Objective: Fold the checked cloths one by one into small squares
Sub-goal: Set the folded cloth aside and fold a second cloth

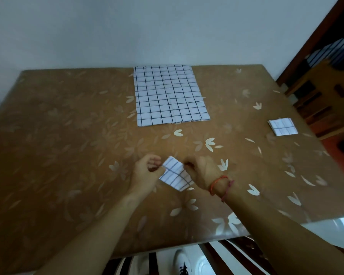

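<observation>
Both bare arms reach in from the near edge, the left forearm (99,225) and the right forearm (266,221) converging over the near middle of the table (58,135). Between the two hands lies the half-folded cloth (176,175), white with thin dark checks, already small and turned at an angle, its near corner down on the tabletop. The left hand (145,171) has its fingers curled, and fingertip and thumb pinch the cloth's left corner. The right hand (201,171) is knuckles-up with curled fingers closed over the cloth's right edge, which disappears under the hand; exactly how the fingertips hold it is hidden. Two red string bracelets (219,184) circle the right wrist.

Farther out, at the far middle of the table, a flat pile of checked cloths (170,94) lies spread open, with layered edges showing along its near side. Well apart, close to the right edge, sits a finished folded square (283,126) of the same checked fabric. The tabletop is brown with a pale leaf pattern under a glossy cover. Beyond it stands a plain pale wall (127,26), and a wooden chair (316,92) is off to the right. Below the near edge, a white shoe (180,257) shows against a striped floor.
</observation>
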